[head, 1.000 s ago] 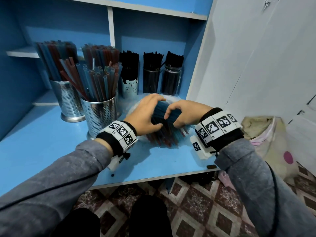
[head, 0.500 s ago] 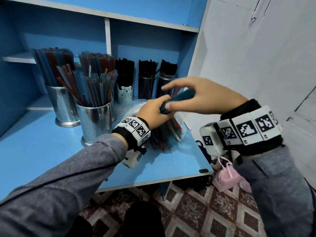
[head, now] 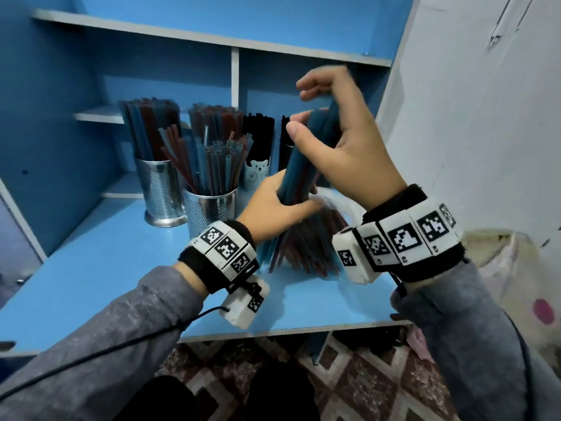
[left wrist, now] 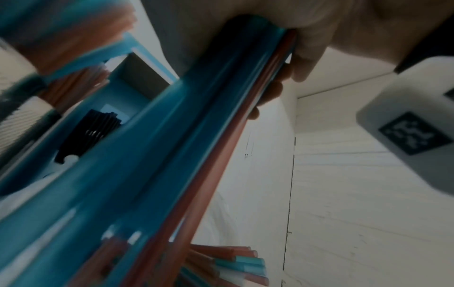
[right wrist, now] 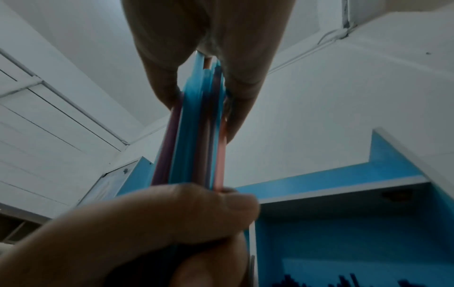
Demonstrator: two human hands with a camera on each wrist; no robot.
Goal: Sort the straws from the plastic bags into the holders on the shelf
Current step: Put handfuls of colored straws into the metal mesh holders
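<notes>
A bundle of blue and red straws (head: 300,168) stands tilted above the blue shelf (head: 100,268). My left hand (head: 279,205) grips its lower part, with more red and blue straws (head: 306,244) splaying out below onto the shelf. My right hand (head: 331,132) pinches the upper blue straws between thumb and fingers, index finger raised. In the right wrist view the straws (right wrist: 196,126) run from my right fingers down to my left hand (right wrist: 152,229). In the left wrist view the straws (left wrist: 172,145) fill the frame, blurred.
Two perforated metal holders (head: 209,208) (head: 159,189) with red and blue straws stand at the left. A bear-print cup (head: 258,174) and further holders of black straws (head: 258,132) stand behind. Clear plastic (head: 346,205) lies behind the bundle. A white wall (head: 470,117) is on the right.
Both hands rose from the bag on the shelf. The right hand lifted a bunch of blue straws upward while the left kept its grip low on the bundle.
</notes>
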